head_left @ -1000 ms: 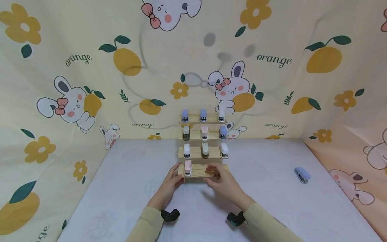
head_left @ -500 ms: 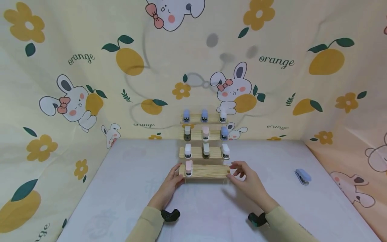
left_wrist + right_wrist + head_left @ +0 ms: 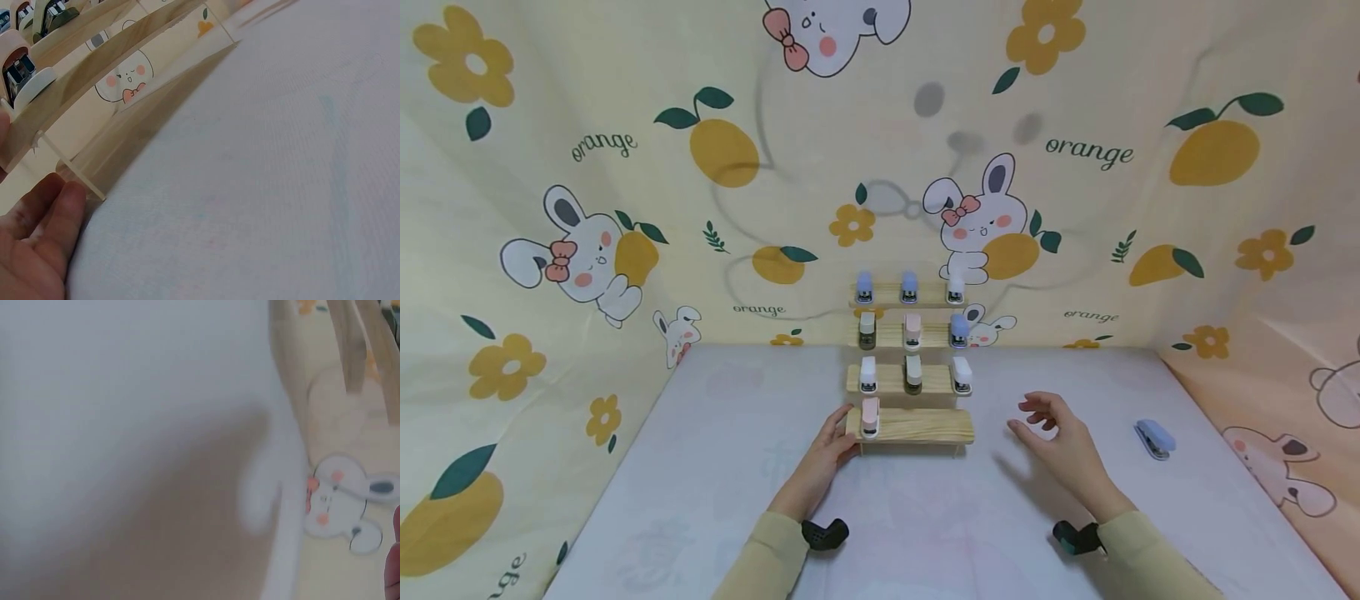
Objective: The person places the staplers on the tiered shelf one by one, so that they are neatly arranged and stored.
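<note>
A tiered wooden display stand [image 3: 925, 426] has small staplers on its steps. On the lowest step, a pink stapler [image 3: 869, 417] sits at the left end, and bare wood lies to its right. My left hand [image 3: 820, 460] holds the left end of that step. In the left wrist view its fingers [image 3: 53, 219] are beside the clear leg under the board. My right hand [image 3: 1063, 442] hovers over the table, apart from the stand, with loosely bent fingers and nothing in them. A blue stapler [image 3: 1155, 439] lies on the table farther right.
On the upper steps are several staplers: blue [image 3: 909, 287], white [image 3: 962, 375], pink [image 3: 912, 331] and dark-bodied with pale tops [image 3: 913, 374]. A printed cloth [image 3: 820, 167] rises behind the stand and along both sides. A white cloth [image 3: 722, 467] covers the table.
My right hand has moved from over the lowest step, past its right end, to the right towards the lone blue stapler. The left hand stays at the stand's left end.
</note>
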Motion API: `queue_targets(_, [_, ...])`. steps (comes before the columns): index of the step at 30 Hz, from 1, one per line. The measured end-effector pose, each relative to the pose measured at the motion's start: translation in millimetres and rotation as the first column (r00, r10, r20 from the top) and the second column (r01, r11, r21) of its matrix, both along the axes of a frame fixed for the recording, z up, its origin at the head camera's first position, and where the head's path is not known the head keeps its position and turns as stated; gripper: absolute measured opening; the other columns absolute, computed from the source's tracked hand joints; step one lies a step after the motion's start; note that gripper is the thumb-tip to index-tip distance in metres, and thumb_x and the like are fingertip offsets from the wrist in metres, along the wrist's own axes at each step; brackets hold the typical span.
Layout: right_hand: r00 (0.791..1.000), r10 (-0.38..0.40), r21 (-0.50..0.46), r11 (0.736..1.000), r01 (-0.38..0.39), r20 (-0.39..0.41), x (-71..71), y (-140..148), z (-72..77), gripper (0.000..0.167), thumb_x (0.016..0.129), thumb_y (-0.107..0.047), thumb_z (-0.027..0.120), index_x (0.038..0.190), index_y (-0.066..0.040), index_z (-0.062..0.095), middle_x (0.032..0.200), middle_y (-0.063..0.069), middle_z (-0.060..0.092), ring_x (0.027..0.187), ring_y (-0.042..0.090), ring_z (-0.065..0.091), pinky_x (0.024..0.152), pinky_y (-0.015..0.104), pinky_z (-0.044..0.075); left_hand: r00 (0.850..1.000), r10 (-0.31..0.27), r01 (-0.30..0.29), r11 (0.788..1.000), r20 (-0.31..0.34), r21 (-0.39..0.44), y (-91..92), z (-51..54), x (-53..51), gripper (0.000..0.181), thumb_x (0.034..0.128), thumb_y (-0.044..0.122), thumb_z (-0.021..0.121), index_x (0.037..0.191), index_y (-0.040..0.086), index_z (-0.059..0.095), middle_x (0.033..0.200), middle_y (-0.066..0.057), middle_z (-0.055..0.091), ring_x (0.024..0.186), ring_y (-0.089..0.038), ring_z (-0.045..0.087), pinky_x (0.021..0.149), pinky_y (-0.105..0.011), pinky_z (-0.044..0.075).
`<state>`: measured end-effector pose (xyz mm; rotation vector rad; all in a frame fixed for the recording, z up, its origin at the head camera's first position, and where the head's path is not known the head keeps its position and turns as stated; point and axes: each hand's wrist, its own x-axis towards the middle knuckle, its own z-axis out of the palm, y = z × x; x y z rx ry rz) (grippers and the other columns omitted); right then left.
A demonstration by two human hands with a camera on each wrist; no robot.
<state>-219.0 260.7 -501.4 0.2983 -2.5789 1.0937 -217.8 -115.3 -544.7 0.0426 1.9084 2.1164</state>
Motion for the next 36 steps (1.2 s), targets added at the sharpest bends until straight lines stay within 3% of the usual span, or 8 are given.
queue_targets(8, [0.995,-0.094,0.016,0.995,0.094,0.013,-4.2,37,-4.6,0.057,0.088,-0.042,0.069,0.131,-0.010,0.047,0.115,0.002,0.062,0.099,0.017,0.054,0.079,0.028,0.042,1.000,-0.003,0.003,1.000,-0.007,-0.001,0.1,-0.6,-0.1,0.052,0.1027,0.019,0.043,0.152,0.029,0.027,0.156,-0.018,0.023,0.137,-0.029,0.035,0.112,-0.046,0.029])
queue_targets(13, [0.984,-0.153,0.020,0.988,0.152,0.087,-4.4,56,-5.5,0.067,0.089,-0.049,0.065,0.136,-0.007,0.042,0.123,0.010,0.058,0.110,0.027,0.050,0.088,0.043,0.041,1.000,-0.003,0.003,1.000,-0.013,0.001,-0.8,-1.3,-0.7,0.053,0.1025,0.019,0.043,0.152,0.028,0.027,0.155,-0.020,0.025,0.136,-0.030,0.036,0.111,-0.045,0.030])
queue_targets(16, [0.975,-0.188,-0.003,0.982,0.190,0.121,-3.9,67,-4.8,0.071,0.090,-0.050,0.063,0.139,-0.005,0.040,0.127,0.015,0.056,0.116,0.034,0.046,0.089,0.052,0.039,1.000,0.001,-0.001,1.000,-0.005,-0.003,-1.1,-1.4,-0.9,0.053,0.1024,0.019,0.043,0.152,0.029,0.027,0.154,-0.019,0.027,0.136,-0.029,0.037,0.111,-0.045,0.029])
queue_targets(26, [0.941,-0.299,0.024,0.954,0.299,0.157,-3.3,104,-5.1,0.080,0.090,-0.053,0.061,0.142,0.001,0.035,0.129,0.025,0.052,0.120,0.045,0.042,0.088,0.062,0.040,1.000,0.006,-0.006,1.000,-0.005,0.000,-0.3,-0.8,-2.0,0.053,0.1025,0.017,0.042,0.152,0.029,0.027,0.154,-0.016,0.028,0.136,-0.028,0.037,0.111,-0.045,0.030])
queue_targets(36, [0.892,-0.385,0.025,0.920,0.390,0.236,0.7,125,-4.8,0.091,0.087,-0.058,0.061,0.145,0.004,0.028,0.138,0.031,0.040,0.122,0.052,0.031,0.092,0.069,0.030,1.000,0.001,-0.001,1.000,-0.004,0.010,0.4,1.2,-1.7,0.051,0.1033,0.019,0.041,0.151,0.031,0.028,0.156,-0.014,0.026,0.137,-0.027,0.035,0.112,-0.044,0.029])
